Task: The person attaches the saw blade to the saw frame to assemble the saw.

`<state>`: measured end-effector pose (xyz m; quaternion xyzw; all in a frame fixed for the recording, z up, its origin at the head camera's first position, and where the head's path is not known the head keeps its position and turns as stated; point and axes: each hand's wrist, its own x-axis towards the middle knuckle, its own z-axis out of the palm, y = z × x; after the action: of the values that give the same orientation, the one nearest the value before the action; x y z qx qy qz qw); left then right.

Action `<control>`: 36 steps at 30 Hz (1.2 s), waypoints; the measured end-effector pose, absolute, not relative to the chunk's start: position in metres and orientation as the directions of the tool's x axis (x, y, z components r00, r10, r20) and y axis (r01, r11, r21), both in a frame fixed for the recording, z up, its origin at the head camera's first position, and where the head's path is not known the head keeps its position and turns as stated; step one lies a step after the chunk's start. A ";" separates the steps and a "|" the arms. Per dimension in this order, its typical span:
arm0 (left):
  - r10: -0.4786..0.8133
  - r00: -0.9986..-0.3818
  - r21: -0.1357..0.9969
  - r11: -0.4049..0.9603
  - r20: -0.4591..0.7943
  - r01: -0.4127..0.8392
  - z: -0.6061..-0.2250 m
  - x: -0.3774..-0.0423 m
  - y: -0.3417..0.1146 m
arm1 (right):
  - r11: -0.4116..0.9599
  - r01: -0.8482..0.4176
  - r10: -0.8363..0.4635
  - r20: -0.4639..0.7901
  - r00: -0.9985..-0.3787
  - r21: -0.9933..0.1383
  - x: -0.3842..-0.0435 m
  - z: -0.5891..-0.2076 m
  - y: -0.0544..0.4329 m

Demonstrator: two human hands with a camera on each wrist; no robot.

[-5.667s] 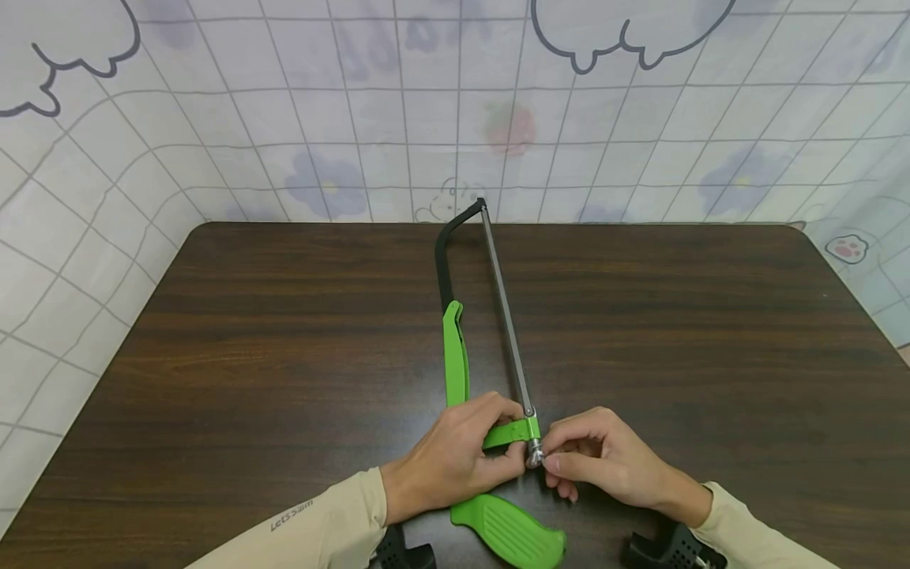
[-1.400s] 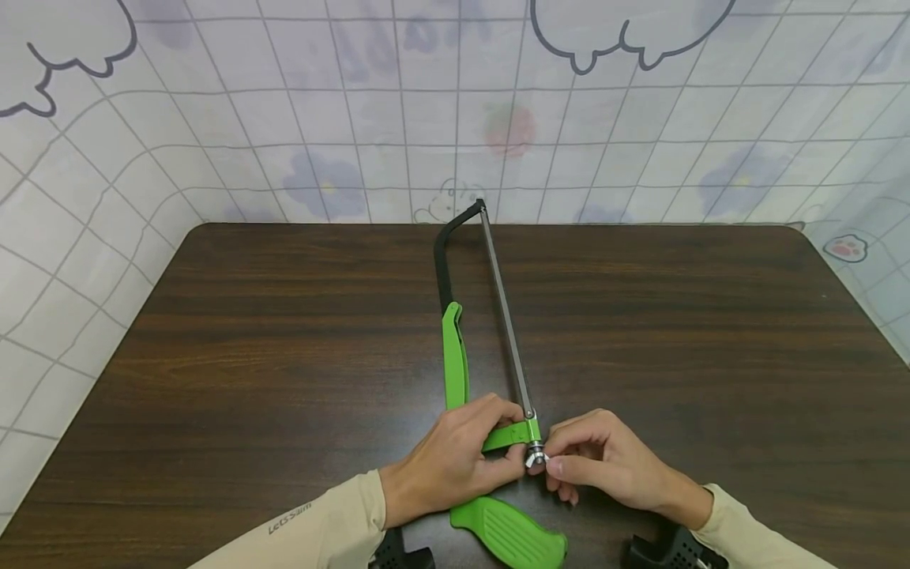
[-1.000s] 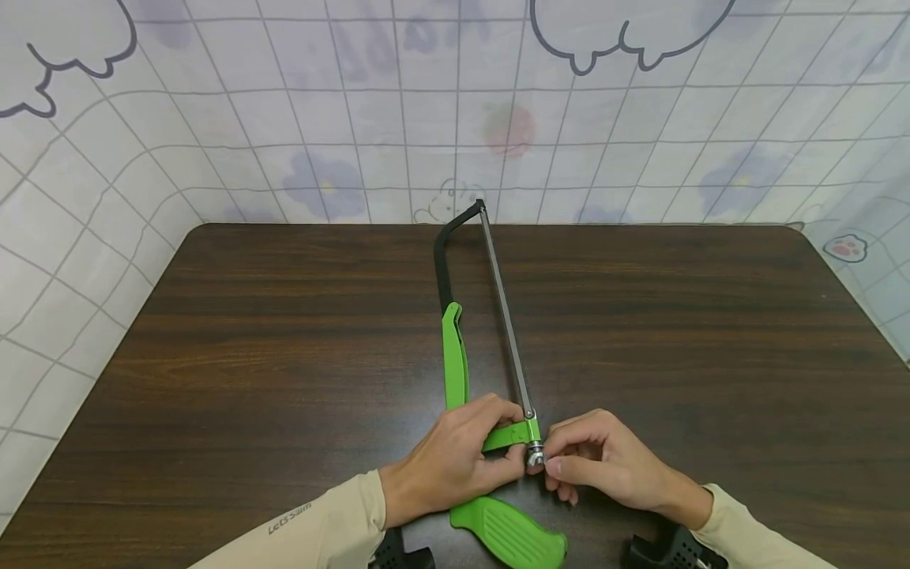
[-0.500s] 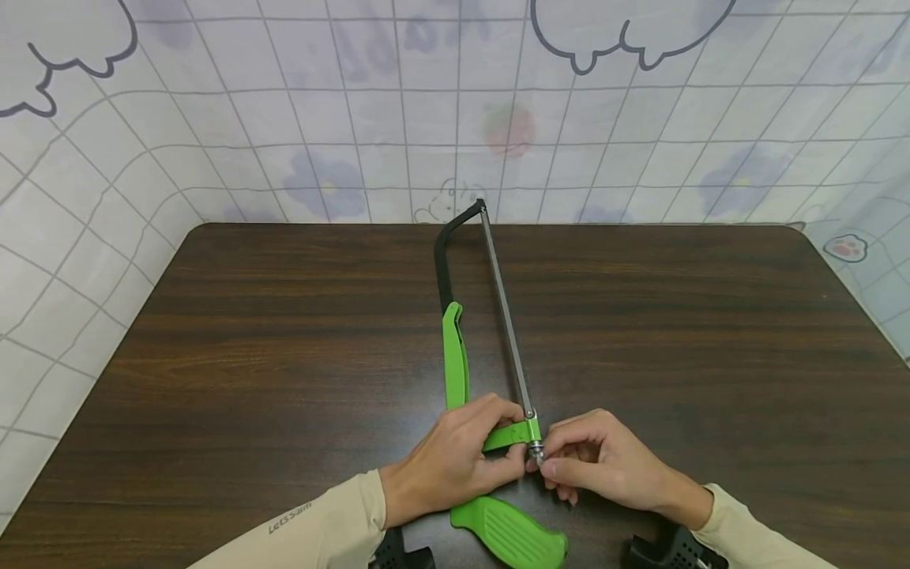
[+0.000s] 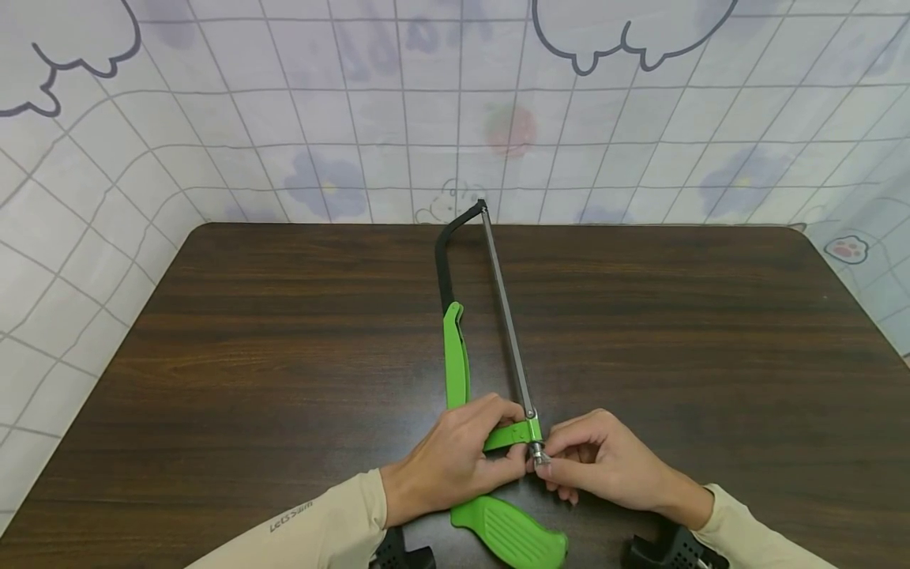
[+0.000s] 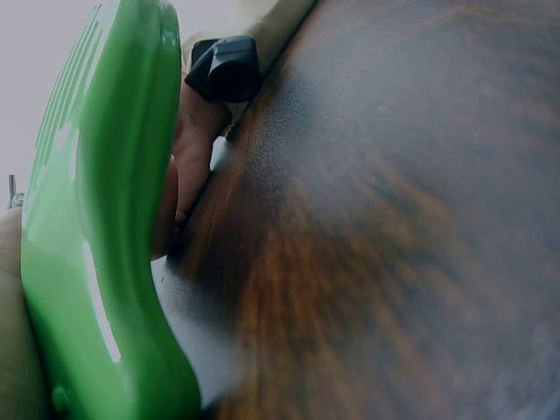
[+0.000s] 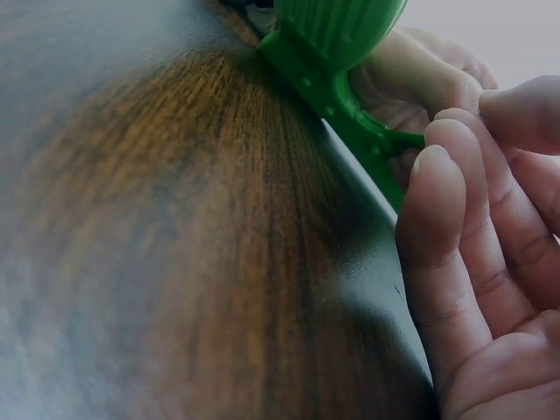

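Note:
A hacksaw with a green handle (image 5: pixel 508 531), a black front frame (image 5: pixel 443 265) and a grey blade (image 5: pixel 503 300) lies on the table, pointing away from me. My left hand (image 5: pixel 458 454) grips the green frame close to the blade's near end, its fingers and thumb on either side of the green crosspiece (image 5: pixel 508 435). At that end sits a small silver wing nut (image 5: pixel 539 456). The thumb and forefinger of my right hand (image 5: pixel 611 462) pinch it. In the left wrist view the green handle (image 6: pixel 105 227) fills the left side. Fingers of the right hand (image 7: pixel 490 236) hide the nut in the right wrist view.
The dark wooden table (image 5: pixel 284 340) spreads out on both sides of the saw. Behind it hangs a white checked cloth (image 5: pixel 455 111) with printed drawings. Black wrist devices (image 5: pixel 675 545) sit under both forearms near the front edge.
The wing nut has turned between the right fingertips, and the right thumb has shifted slightly left over it. The left hand and the hacksaw have stayed in place.

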<state>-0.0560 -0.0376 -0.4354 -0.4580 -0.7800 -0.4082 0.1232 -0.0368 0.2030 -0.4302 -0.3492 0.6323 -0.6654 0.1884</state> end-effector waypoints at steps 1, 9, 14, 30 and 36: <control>0.615 -0.551 0.524 0.248 0.565 0.815 -0.435 -0.056 -0.038 | -0.124 -0.190 -0.691 0.222 -0.688 -0.974 -0.037 -0.430 0.203; 0.619 -0.562 0.538 0.253 0.548 0.804 -0.435 -0.056 -0.038 | -0.148 -0.203 -0.703 0.248 -0.667 -0.968 -0.037 -0.428 0.203; 0.619 -0.563 0.537 0.256 0.547 0.804 -0.435 -0.056 -0.038 | -0.145 -0.196 -0.706 0.240 -0.666 -0.970 -0.037 -0.428 0.203; 0.617 -0.565 0.548 0.245 0.548 0.800 -0.435 -0.055 -0.039 | -0.207 -0.174 -0.716 0.270 -0.644 -0.963 -0.039 -0.432 0.205; 0.617 -0.563 0.549 0.240 0.551 0.800 -0.436 -0.055 -0.038 | -0.222 -0.170 -0.714 0.279 -0.643 -0.960 -0.039 -0.433 0.205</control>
<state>-0.0551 -0.0384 -0.4356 -0.4545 -0.7796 -0.4166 0.1103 -0.0389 0.2047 -0.4329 -0.3735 0.5916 -0.6865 0.1979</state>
